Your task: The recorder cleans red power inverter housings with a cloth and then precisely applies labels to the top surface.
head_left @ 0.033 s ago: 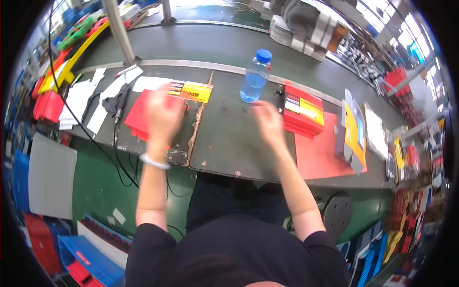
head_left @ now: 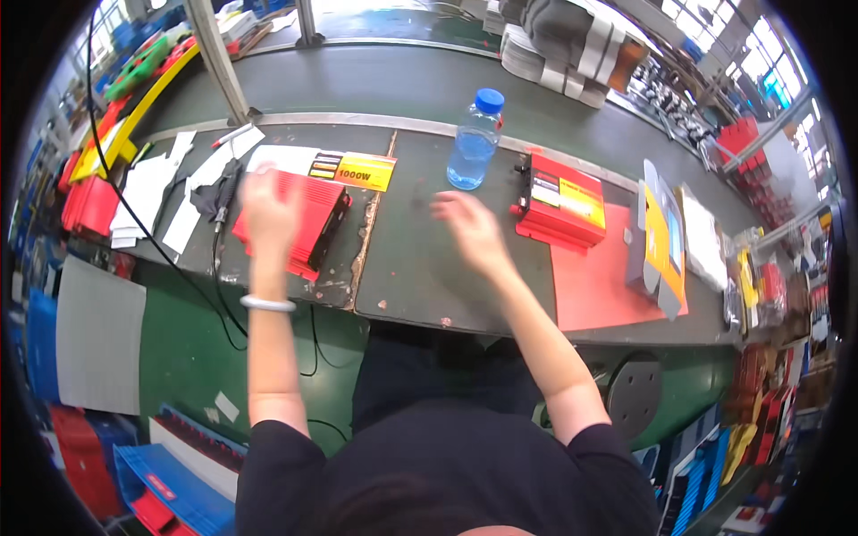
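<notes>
My left hand [head_left: 271, 210], with a white band at the wrist, is over the left part of a red finned power inverter [head_left: 315, 223]. Motion smears its fingers, so whether they touch or grip the case cannot be told. Above the bare middle of the bench, my right hand [head_left: 471, 230] has its fingers stretched out toward the left and holds nothing. To its right lies a second red power inverter [head_left: 565, 201] with a yellow label on top. A clear water bottle with a blue cap [head_left: 474, 147] stands upright behind that hand.
Yellow label cards [head_left: 366, 170] and white sheets [head_left: 152, 192] lie at the left, near a black cable [head_left: 217, 241]. An orange-red mat [head_left: 590, 286] bears an upright printed carton [head_left: 660, 241]. A metal post [head_left: 214, 62] rises behind the dark bench [head_left: 420, 286].
My left hand has moved left across the near inverter, uncovering its right end. My right hand has shifted left, away from the other inverter.
</notes>
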